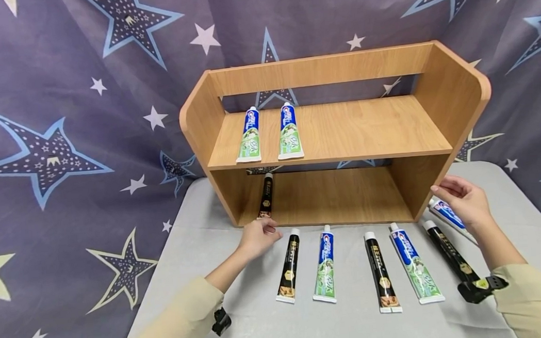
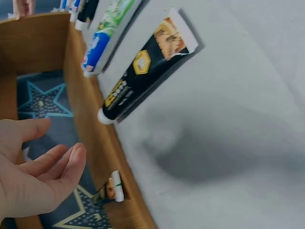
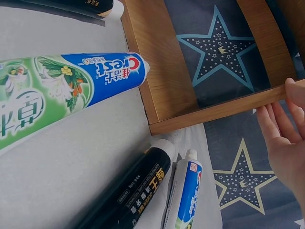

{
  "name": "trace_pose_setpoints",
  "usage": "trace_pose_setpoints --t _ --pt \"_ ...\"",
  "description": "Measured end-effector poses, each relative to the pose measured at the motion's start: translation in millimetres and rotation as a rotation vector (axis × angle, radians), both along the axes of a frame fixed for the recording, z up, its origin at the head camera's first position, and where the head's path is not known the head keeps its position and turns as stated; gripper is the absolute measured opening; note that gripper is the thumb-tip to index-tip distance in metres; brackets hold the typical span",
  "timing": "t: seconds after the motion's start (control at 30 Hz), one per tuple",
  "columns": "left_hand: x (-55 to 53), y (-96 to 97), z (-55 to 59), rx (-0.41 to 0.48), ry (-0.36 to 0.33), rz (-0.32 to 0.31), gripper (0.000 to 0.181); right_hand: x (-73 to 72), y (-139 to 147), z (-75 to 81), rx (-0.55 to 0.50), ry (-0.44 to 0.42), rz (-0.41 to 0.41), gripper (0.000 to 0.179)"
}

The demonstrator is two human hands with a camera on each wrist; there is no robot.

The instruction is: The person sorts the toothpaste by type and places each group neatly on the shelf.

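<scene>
My left hand [image 1: 256, 238] is at the front edge of the wooden shelf [image 1: 325, 72], just before a black toothpaste tube [image 1: 266, 196] lying on the lower board at the left. In the left wrist view, the left hand [image 2: 35, 174] has thumb and fingers apart with nothing between them, and the tube's white end [image 2: 117, 186] shows beyond the fingertips. My right hand [image 1: 468, 201] holds the front edge of the shelf's right side panel. Seen from the right wrist, its thumb and fingers [image 3: 271, 126] lie on opposite faces of that panel.
Two blue-and-green Crest toothpaste tubes [image 1: 248, 136] lie on the upper board's left half. On the grey table [image 1: 261, 314], black tubes [image 1: 289, 266] and Crest tubes [image 1: 325, 266] lie in a row before the shelf. Another Crest tube [image 1: 447, 212] is partly behind my right hand. A star-patterned curtain [image 1: 93, 242] hangs behind.
</scene>
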State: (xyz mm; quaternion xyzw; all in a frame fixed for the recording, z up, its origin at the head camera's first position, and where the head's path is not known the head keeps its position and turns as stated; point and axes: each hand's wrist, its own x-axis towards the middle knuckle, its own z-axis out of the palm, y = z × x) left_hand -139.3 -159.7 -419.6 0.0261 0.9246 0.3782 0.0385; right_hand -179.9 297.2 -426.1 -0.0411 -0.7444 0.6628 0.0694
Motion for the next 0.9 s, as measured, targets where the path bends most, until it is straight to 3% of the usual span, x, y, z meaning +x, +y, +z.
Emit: trace_pose_setpoints --t 0.43,0.77,0.9 --pt "3.2 9.7 -32.3 0.017 -0.177 -0.013 0.035 -1.3 1 -1.0 0.045 -0.009 -0.002 0.023" --pt "11.0 15.6 -50.6 -0.006 -0.234 -0.014 0.030 -0.9 1 -1.0 0.028 -0.008 -0.001 0.023" --pt "13.0 19.6 -52.8 -0.019 -0.210 -0.023 0.028 -0.9 1 -1.1 0.000 0.001 0.004 0.023"
